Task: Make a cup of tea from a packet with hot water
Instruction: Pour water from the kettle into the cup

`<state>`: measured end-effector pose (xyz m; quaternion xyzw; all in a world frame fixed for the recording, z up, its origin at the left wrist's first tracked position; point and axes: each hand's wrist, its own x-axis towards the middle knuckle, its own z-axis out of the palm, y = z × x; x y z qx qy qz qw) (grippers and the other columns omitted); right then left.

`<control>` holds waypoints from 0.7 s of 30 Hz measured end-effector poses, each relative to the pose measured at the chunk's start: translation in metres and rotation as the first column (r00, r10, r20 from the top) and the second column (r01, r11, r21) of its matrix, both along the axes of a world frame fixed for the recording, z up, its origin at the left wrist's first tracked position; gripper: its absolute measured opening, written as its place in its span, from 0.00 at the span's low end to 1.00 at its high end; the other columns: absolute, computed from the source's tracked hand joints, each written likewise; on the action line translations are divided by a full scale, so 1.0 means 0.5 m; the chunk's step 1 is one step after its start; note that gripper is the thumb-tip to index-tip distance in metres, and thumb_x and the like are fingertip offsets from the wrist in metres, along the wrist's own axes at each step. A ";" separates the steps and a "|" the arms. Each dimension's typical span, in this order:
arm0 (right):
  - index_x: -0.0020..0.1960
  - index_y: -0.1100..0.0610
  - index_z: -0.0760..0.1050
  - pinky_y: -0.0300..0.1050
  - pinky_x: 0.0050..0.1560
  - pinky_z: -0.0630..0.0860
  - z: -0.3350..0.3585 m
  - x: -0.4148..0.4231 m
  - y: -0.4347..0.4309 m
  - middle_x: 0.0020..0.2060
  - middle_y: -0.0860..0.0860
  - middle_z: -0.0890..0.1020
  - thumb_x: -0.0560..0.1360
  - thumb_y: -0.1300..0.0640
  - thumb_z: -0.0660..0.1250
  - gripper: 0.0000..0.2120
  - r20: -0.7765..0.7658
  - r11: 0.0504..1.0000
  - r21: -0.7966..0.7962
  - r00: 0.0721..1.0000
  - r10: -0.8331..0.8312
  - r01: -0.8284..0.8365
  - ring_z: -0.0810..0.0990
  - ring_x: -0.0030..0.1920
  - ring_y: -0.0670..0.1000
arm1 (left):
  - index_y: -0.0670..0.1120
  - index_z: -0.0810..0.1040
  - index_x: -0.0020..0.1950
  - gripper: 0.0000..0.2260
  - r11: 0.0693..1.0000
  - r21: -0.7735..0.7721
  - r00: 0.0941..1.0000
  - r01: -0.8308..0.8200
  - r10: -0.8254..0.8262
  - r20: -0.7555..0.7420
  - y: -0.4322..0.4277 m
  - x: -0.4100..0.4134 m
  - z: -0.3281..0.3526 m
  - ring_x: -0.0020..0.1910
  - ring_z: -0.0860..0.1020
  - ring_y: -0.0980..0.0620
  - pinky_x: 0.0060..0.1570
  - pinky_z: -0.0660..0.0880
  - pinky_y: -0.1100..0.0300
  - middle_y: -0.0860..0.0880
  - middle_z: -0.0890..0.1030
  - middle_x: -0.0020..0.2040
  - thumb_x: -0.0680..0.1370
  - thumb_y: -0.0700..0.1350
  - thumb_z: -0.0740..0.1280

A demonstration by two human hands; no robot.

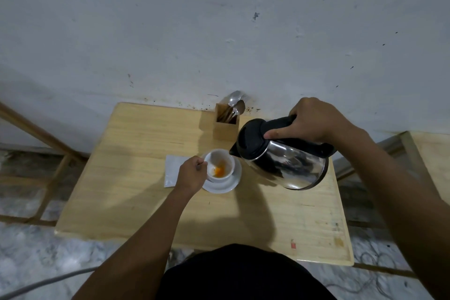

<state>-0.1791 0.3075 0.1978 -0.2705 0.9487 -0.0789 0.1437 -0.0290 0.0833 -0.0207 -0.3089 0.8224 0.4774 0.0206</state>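
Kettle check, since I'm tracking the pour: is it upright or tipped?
Tipped. The kettle leans in the right hand, spout over the cup. No stream visible.

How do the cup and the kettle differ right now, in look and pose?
The cup is small, white and open-topped; the kettle is much bigger, shiny metal with a black lid and handle. The cup stands upright on its saucer; the kettle is lifted off the table and tilted, spout over the cup's rim. The left hand holds a spoon at the cup; the right hand grips the kettle's handle. Each has a hand at it.
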 end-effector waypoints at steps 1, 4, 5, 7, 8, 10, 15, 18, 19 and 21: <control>0.25 0.57 0.71 0.42 0.29 0.66 0.002 0.004 -0.004 0.21 0.49 0.70 0.56 0.24 0.70 0.34 -0.005 1.000 0.015 1.000 0.002 -0.002 0.72 0.25 0.50 | 0.43 0.75 0.47 0.06 1.000 -0.002 1.000 0.006 -0.006 -0.003 -0.001 0.000 -0.001 0.38 0.73 0.51 0.33 0.66 0.64 0.49 0.76 0.37 0.80 0.44 0.62; 0.25 0.57 0.68 0.41 0.29 0.64 0.005 0.013 -0.013 0.21 0.49 0.69 0.56 0.24 0.70 0.35 -0.021 0.998 0.055 1.000 -0.009 0.010 0.71 0.25 0.50 | 0.44 0.75 0.46 0.05 1.000 0.007 1.000 0.007 -0.007 -0.008 -0.005 0.000 -0.002 0.38 0.74 0.52 0.34 0.66 0.64 0.49 0.76 0.37 0.79 0.44 0.62; 0.26 0.57 0.69 0.41 0.29 0.64 0.007 0.015 -0.015 0.21 0.49 0.70 0.56 0.23 0.69 0.35 -0.024 0.998 0.068 1.000 -0.014 0.016 0.71 0.25 0.50 | 0.44 0.75 0.46 0.05 1.000 0.008 1.000 0.004 -0.004 -0.012 -0.006 -0.001 -0.002 0.38 0.74 0.52 0.34 0.66 0.63 0.50 0.76 0.37 0.79 0.44 0.62; 0.28 0.58 0.71 0.41 0.30 0.65 0.008 0.020 -0.019 0.23 0.50 0.71 0.55 0.22 0.68 0.37 -0.034 0.995 0.093 0.999 -0.019 0.023 0.73 0.27 0.50 | 0.44 0.75 0.46 0.06 1.000 0.014 1.000 -0.001 0.001 -0.023 -0.006 0.000 -0.003 0.37 0.73 0.53 0.35 0.67 0.62 0.51 0.76 0.35 0.79 0.44 0.62; 0.29 0.58 0.72 0.42 0.30 0.66 0.009 0.022 -0.021 0.24 0.50 0.72 0.55 0.22 0.68 0.37 -0.038 0.994 0.105 0.999 -0.022 0.026 0.74 0.28 0.51 | 0.44 0.76 0.46 0.06 1.000 0.018 1.000 -0.002 0.003 -0.028 -0.006 0.001 -0.003 0.36 0.73 0.53 0.34 0.67 0.63 0.51 0.76 0.35 0.79 0.44 0.62; 0.30 0.59 0.74 0.42 0.31 0.67 0.010 0.024 -0.024 0.24 0.50 0.73 0.55 0.21 0.67 0.37 -0.041 0.992 0.123 0.999 -0.021 0.026 0.74 0.29 0.51 | 0.43 0.76 0.47 0.06 1.000 0.026 0.999 -0.007 0.008 -0.038 -0.004 0.002 -0.001 0.38 0.74 0.52 0.34 0.67 0.64 0.50 0.76 0.37 0.79 0.44 0.62; 0.30 0.59 0.73 0.43 0.32 0.69 0.015 0.023 -0.029 0.27 0.51 0.76 0.54 0.21 0.67 0.38 -0.047 0.988 0.151 0.999 -0.021 0.028 0.77 0.31 0.52 | 0.40 0.78 0.51 0.09 0.998 0.041 0.998 -0.047 0.049 -0.045 0.002 0.001 0.000 0.41 0.74 0.51 0.41 0.68 0.61 0.47 0.77 0.41 0.79 0.44 0.62; 0.29 0.59 0.71 0.43 0.32 0.68 0.019 0.023 -0.032 0.27 0.51 0.74 0.55 0.21 0.67 0.38 -0.047 0.986 0.165 0.999 -0.011 0.018 0.75 0.31 0.52 | 0.39 0.78 0.50 0.08 0.997 0.040 0.997 -0.062 0.064 -0.047 0.005 -0.001 -0.001 0.41 0.74 0.50 0.42 0.68 0.60 0.47 0.77 0.41 0.79 0.43 0.62; 0.29 0.59 0.70 0.43 0.31 0.67 0.021 0.024 -0.034 0.26 0.51 0.73 0.56 0.22 0.67 0.38 -0.051 0.985 0.171 0.999 -0.004 0.012 0.74 0.30 0.52 | 0.39 0.78 0.50 0.08 0.997 0.041 0.997 -0.066 0.068 -0.047 0.005 -0.001 -0.001 0.41 0.73 0.50 0.42 0.68 0.60 0.47 0.77 0.41 0.79 0.43 0.62; 0.28 0.59 0.69 0.42 0.31 0.66 0.024 0.024 -0.037 0.25 0.51 0.72 0.56 0.22 0.68 0.37 -0.056 0.984 0.179 0.998 0.008 0.002 0.73 0.29 0.52 | 0.39 0.78 0.50 0.08 0.996 0.043 0.996 -0.074 0.076 -0.044 0.007 0.000 0.000 0.41 0.73 0.50 0.42 0.67 0.60 0.47 0.76 0.41 0.79 0.43 0.62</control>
